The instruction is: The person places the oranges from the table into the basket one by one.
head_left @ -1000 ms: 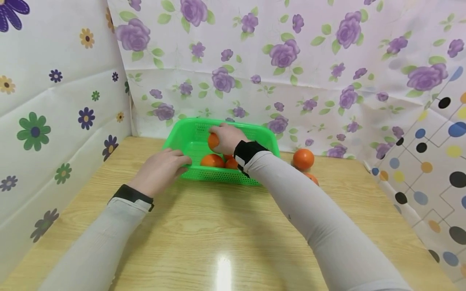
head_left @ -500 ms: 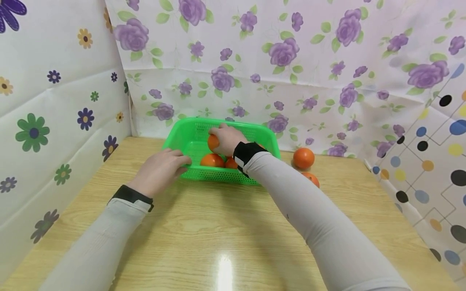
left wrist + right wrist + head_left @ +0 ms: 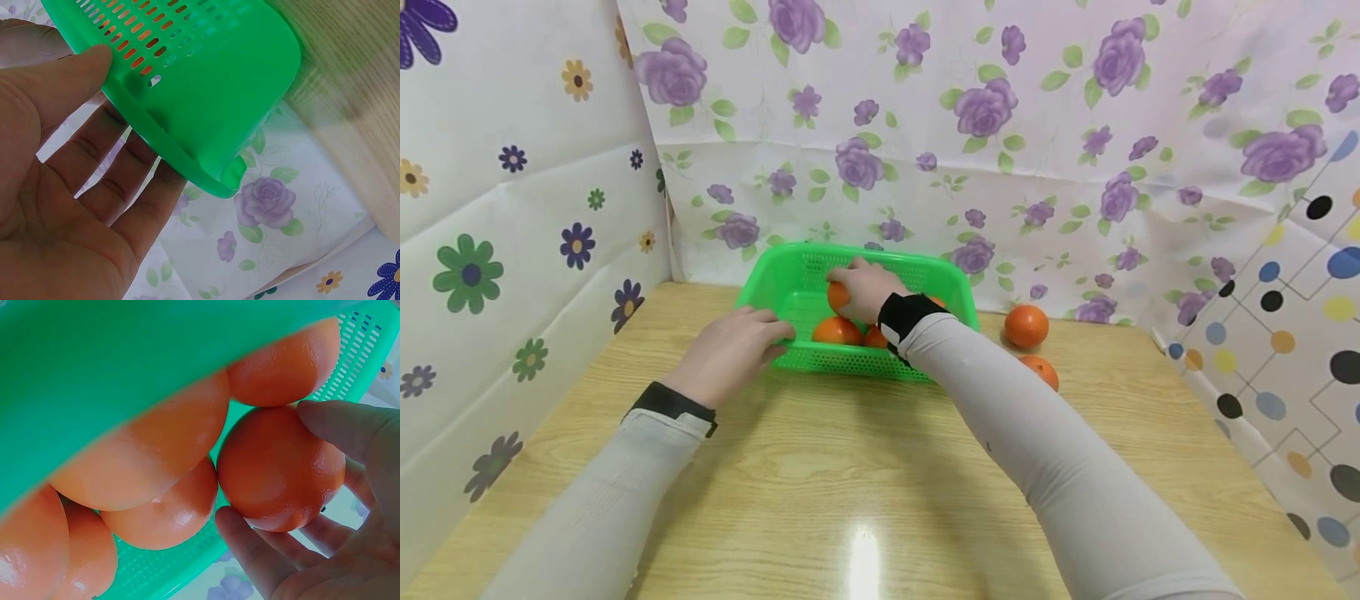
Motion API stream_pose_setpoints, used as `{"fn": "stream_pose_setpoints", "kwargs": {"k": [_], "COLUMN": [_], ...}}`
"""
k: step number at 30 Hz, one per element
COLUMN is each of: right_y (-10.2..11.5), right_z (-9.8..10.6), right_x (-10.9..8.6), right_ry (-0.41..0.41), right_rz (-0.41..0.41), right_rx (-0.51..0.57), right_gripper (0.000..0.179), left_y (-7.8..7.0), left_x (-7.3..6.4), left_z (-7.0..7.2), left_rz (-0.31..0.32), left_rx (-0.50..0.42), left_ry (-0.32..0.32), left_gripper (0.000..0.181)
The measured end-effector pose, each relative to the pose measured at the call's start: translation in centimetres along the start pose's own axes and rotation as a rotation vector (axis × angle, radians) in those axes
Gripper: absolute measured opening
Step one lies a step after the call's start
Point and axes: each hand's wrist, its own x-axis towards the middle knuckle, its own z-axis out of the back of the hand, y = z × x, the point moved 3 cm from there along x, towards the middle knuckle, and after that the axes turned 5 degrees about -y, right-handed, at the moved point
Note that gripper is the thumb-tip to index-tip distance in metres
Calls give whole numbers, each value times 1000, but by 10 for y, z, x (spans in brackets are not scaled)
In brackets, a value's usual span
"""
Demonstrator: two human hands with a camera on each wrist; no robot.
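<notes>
A green plastic basket (image 3: 842,361) with perforated walls stands at the back of the table. My left hand (image 3: 728,354) holds its near left rim, thumb (image 3: 87,65) on one side and fingers on the other. Inside the basket my right hand (image 3: 871,292) grips a round orange (image 3: 281,469) between thumb and fingertips. That orange sits close against other oranges in the right wrist view, among them one orange (image 3: 162,509) beside it. In the head view another orange (image 3: 837,331) lies near the front wall; my right hand and wrist hide part of the rest.
Two oranges lie on the wooden table (image 3: 820,483) right of the basket: one orange (image 3: 1026,326) farther back, another orange (image 3: 1042,372) partly behind my right sleeve. A flowered sheet (image 3: 917,192) rises behind the basket, with patterned sheets at both sides.
My right forearm has shifted slightly left, and more of the nearer table orange shows. Both hands stay where they were, the right with its orange, the left at the basket rim.
</notes>
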Motion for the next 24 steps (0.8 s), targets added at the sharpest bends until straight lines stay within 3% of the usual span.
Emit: {"fn": "stream_pose_setpoints", "kwargs": {"k": [8, 15, 24], "right_y": [3, 7, 7], "right_z": [1, -1, -7], "right_x": [8, 24, 36], "right_ry": [45, 60, 123], "right_rz": [-24, 12, -1], "right_rx": [-12, -57, -19], "right_gripper": [58, 61, 61], "left_y": [0, 0, 1], "left_x": [-1, -2, -1], "left_z": [0, -2, -1], "left_rz": [-12, -19, -12], "left_rx": [-3, 4, 6], "left_ry": [-11, -16, -14], "left_gripper": [17, 17, 16]}}
